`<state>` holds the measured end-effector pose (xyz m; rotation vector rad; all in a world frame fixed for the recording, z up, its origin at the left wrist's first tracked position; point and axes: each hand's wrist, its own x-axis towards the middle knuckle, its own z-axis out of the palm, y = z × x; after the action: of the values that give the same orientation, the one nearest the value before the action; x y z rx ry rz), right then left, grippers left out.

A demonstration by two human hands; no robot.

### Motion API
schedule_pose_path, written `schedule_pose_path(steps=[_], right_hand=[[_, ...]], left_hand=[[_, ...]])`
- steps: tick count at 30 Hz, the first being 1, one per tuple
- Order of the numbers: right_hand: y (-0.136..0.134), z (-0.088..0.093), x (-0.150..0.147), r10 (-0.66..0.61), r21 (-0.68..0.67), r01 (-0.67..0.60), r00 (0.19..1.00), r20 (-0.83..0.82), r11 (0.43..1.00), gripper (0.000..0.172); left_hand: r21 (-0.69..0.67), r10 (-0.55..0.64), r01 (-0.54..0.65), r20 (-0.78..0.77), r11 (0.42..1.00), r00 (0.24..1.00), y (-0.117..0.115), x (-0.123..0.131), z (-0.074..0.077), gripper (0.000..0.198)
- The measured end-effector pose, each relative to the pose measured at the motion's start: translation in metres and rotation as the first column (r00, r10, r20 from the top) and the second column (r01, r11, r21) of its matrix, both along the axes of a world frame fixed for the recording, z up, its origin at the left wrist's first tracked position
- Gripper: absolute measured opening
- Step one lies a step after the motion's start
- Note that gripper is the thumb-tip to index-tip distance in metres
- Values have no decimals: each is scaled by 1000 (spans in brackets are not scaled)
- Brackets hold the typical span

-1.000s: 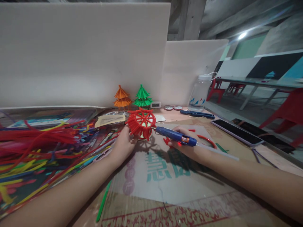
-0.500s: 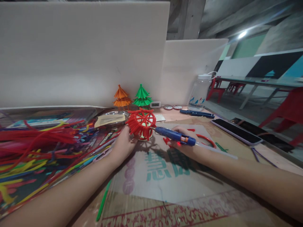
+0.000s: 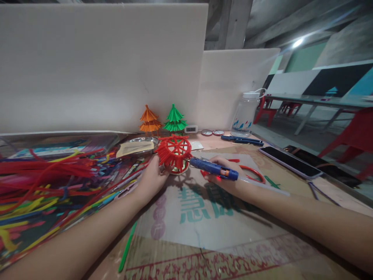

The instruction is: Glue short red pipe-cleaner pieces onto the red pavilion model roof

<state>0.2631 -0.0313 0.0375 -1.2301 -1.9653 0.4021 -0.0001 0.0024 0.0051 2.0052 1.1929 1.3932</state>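
Note:
My left hand [image 3: 155, 171] is closed on the left side of a red pipe-cleaner pagoda roof [image 3: 175, 149], a ring with spokes and a fringe of short red strips. In my right hand [image 3: 221, 175] is a blue hot glue gun [image 3: 215, 167], a clear glue stick [image 3: 264, 185] sticking out of its back and a red light glowing on it. The nozzle meets or nearly meets the roof's right edge; contact is too small to tell. Behind the roof stand an orange pagoda [image 3: 149, 120] and a green pagoda [image 3: 174, 119].
Many coloured pipe cleaners [image 3: 58, 182] heap up at left. A metal dish [image 3: 154, 140] with a paper piece lies behind my left hand. A water bottle [image 3: 243, 114], blue pliers-like tool [image 3: 241, 140] and phone [image 3: 290, 160] are at right. A green strip [image 3: 127, 249] lies near the front.
The glue gun and my right hand have shifted very slightly left and down along the roof's edge. The red roof has tilted a little. My left hand keeps its hold.

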Motion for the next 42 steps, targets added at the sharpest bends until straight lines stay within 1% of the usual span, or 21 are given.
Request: schedule_pose_path(steps=[4,7,13,16,22,29,35,38,42], right_hand=[[0,-1,1,4,-34,-3,1000,24,999,24],[2,-3,2,22,-45,-21,1000,20,999,24],[1,-1,2,6,-39,-5,1000,23,999,26],[-1,1,2,30,-45,-30,1000,1,999,25],[-3,3,1,0,-41,-1,1000,-18,999,24],[-5,7,-1,-38,-50,36,999,-35,998,25],[-6,9,-2,-23,-48,21,998,-54,999,24],[-7,10,-2,-25,-70,21,998,-62,997,26],[-7,10,-2,-19,-46,16,996,-82,999,26]], left_hand=[[-13,-30,30,33,999,999,-1,1,1,44],[-6,-14,14,16,1000,1000,0,0,0,44],[12,-9,9,14,1000,1000,2,-1,-4,45],[5,-19,19,32,1000,999,1,1,-2,44],[-24,-40,41,66,999,997,-3,5,5,43],[-20,-6,6,11,1000,1000,-3,3,4,41],[6,-9,9,-8,1000,1000,-2,4,4,41],[-14,-15,15,3,1000,1000,-2,4,3,41],[-23,-7,7,1,1000,1000,-2,3,2,44]])
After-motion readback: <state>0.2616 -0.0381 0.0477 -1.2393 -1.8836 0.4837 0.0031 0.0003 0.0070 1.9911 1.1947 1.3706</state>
